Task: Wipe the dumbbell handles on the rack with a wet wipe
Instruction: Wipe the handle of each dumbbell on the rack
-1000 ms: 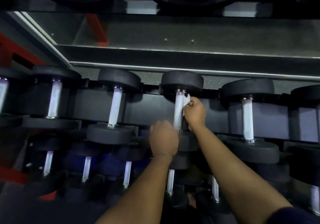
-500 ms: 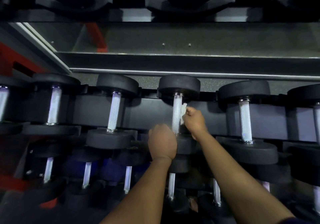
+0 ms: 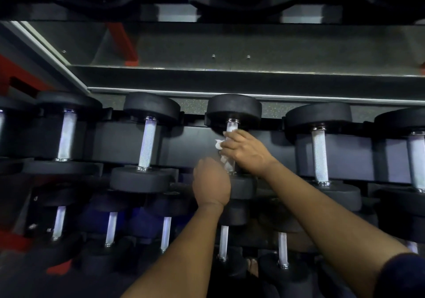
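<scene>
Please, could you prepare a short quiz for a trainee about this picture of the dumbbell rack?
1. True or false: the wipe lies on the floor.
2. The wipe is held by: A) a hook, B) the right hand, C) nothing.
3. Fill in: the wipe is pressed against the ____ of the dumbbell.
Key: 1 false; 2 B; 3 handle.

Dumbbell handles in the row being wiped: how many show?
6, left to right: a handle sliver at the frame edge, two bare handles, the handle the right hand grips with the wet wipe, two more bare handles. Others may lie off-frame.
</scene>
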The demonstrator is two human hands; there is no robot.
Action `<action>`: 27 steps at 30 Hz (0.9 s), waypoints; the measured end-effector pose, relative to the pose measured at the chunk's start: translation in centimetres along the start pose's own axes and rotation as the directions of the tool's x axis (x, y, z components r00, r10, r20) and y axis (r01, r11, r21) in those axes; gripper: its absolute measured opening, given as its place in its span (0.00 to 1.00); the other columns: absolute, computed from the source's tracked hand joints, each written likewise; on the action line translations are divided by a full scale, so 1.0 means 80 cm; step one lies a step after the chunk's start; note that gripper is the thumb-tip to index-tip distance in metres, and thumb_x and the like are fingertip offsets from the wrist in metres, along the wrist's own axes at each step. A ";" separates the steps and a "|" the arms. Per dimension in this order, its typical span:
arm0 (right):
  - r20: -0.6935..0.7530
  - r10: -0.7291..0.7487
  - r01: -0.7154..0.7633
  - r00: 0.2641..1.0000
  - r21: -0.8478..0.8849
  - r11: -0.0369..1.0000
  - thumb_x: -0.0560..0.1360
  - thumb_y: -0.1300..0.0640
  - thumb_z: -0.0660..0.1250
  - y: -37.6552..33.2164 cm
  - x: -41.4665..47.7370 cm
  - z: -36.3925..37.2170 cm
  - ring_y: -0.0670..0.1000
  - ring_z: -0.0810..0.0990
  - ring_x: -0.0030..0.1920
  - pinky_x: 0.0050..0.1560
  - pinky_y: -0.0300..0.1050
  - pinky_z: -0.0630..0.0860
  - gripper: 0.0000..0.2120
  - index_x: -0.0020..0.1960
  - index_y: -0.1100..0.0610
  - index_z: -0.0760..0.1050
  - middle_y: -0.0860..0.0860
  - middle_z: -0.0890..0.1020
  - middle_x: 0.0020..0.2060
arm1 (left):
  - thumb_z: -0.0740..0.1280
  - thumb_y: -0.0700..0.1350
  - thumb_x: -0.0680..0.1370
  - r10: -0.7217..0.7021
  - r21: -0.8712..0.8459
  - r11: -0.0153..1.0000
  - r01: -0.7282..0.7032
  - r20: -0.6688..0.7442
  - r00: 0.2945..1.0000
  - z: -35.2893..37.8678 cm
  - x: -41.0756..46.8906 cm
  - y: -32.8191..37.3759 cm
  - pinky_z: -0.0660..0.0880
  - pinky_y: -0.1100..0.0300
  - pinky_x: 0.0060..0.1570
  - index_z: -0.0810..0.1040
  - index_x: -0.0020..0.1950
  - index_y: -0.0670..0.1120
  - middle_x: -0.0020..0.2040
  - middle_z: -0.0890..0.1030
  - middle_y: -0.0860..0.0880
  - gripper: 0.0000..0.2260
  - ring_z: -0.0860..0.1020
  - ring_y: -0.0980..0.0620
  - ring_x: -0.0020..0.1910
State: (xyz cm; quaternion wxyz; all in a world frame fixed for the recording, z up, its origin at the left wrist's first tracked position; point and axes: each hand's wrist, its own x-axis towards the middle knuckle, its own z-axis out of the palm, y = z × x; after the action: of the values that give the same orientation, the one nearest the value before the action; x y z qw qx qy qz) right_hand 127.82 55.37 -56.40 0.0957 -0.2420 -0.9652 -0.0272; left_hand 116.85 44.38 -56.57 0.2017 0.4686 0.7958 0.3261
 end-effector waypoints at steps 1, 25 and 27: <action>0.071 0.030 -0.029 0.997 -0.015 0.999 0.70 0.59 0.66 0.007 0.011 0.001 0.57 0.78 0.61 0.62 0.51 0.73 0.09 0.47 0.55 0.83 0.50 0.84 0.48 | 0.47 0.53 0.68 -0.002 -0.014 1.000 0.002 0.003 1.000 -0.001 0.000 0.001 0.64 0.56 0.39 0.67 0.40 0.48 0.43 0.73 0.49 0.14 0.71 0.47 0.46; 0.460 0.416 -0.598 0.784 0.381 0.705 0.75 0.63 0.64 -0.055 -0.018 -0.059 0.58 0.78 0.54 0.54 0.45 0.74 0.12 0.55 0.55 0.81 0.58 0.80 0.56 | 0.59 0.41 0.80 -0.057 0.094 0.995 0.024 0.371 0.927 -0.069 -0.017 0.009 0.67 0.60 0.57 0.76 0.62 0.43 0.61 0.76 0.45 0.13 0.74 0.47 0.59; 0.434 0.464 -0.629 0.772 0.421 0.654 0.75 0.63 0.64 -0.058 -0.019 -0.070 0.58 0.79 0.54 0.54 0.47 0.76 0.12 0.54 0.55 0.81 0.58 0.80 0.54 | 0.59 0.41 0.79 -0.061 0.073 0.997 0.039 0.322 0.945 -0.077 -0.025 0.012 0.67 0.60 0.59 0.76 0.63 0.43 0.62 0.77 0.45 0.14 0.74 0.47 0.60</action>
State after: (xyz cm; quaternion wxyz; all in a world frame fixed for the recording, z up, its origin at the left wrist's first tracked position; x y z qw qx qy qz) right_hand 127.93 50.02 -51.23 0.0222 -0.4878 -0.8143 0.3138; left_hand 114.51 40.96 -51.55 0.3223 0.5018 0.7739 0.2133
